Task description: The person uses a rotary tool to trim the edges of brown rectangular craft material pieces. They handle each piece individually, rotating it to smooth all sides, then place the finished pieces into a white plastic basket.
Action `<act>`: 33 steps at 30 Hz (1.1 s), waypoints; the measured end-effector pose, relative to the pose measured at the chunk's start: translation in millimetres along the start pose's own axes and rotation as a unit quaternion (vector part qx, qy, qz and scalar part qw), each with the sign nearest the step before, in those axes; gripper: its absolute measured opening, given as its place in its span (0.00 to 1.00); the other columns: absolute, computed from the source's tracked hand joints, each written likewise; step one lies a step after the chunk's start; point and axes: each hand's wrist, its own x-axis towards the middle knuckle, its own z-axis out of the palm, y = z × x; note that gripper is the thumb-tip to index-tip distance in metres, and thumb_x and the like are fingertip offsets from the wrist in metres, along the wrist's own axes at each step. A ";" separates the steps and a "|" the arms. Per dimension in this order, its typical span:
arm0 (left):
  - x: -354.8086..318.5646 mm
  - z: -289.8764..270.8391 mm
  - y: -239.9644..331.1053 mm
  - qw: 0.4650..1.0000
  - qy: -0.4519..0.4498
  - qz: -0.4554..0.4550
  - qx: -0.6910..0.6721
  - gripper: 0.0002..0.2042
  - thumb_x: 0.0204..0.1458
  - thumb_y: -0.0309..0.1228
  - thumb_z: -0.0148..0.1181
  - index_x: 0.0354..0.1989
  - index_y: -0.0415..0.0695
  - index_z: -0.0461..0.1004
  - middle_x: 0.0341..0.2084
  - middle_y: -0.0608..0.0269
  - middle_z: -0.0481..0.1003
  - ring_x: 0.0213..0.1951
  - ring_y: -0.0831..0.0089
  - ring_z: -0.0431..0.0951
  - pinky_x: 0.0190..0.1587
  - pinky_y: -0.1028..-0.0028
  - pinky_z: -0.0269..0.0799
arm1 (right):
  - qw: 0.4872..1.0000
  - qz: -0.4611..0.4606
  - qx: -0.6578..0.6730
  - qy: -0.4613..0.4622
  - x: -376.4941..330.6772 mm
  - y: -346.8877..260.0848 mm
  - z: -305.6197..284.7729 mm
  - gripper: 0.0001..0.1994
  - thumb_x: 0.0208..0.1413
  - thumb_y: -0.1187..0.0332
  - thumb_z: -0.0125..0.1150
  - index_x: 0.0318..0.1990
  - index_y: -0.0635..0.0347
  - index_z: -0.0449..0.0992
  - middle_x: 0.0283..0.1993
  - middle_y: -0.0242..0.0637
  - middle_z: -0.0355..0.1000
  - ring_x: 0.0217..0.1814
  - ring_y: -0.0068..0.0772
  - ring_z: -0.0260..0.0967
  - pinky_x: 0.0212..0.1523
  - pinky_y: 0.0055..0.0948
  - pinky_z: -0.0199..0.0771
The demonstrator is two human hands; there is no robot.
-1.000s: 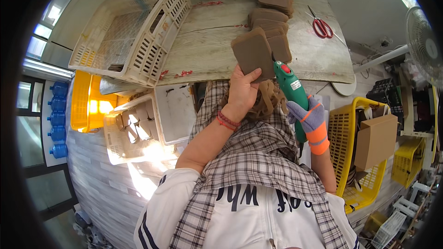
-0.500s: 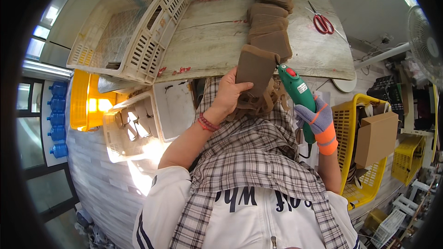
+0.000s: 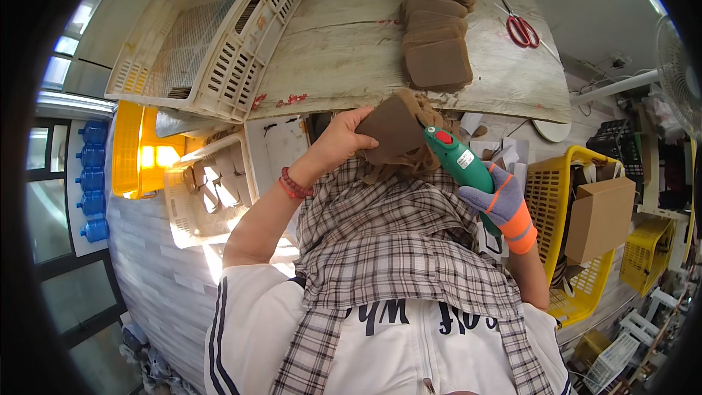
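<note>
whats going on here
A person at a wooden table holds a brown felt-like piece in the left hand, close to the lap. The right hand, in a grey and orange glove, grips a green glue gun with its tip at the piece's edge. More brown pieces lie in a row on the table, near red scissors and a white crate.

One green plastic glue gun with a red button [image 3: 459, 163] sits in the right hand's grip, and one brown fabric piece [image 3: 393, 130] in the left hand's grip. Beyond the grips, on the pale wooden desk [image 3: 344, 44], one overlapping row of flat brown pads [image 3: 437, 29] holds at least five; the far ones cannot be counted. One pair of red-handled scissors [image 3: 521, 28] lies right of them. Left of the grips stand two cream plastic lattice baskets [image 3: 212, 36]; right of them, two yellow plastic baskets [image 3: 559, 205] and one brown cardboard box [image 3: 599, 216].
</note>
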 end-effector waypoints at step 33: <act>-38.9 -42.1 -24.4 0.967 0.141 0.069 -0.202 0.09 0.44 0.18 0.63 0.35 0.38 0.75 0.29 0.62 0.78 0.31 0.77 0.77 0.37 0.78 0.74 | 0.993 0.022 0.001 -0.114 17.2 -15.1 29.1 0.22 0.43 0.62 0.73 0.44 0.65 0.73 0.27 0.28 0.71 0.26 0.13 0.64 0.27 0.17 0.66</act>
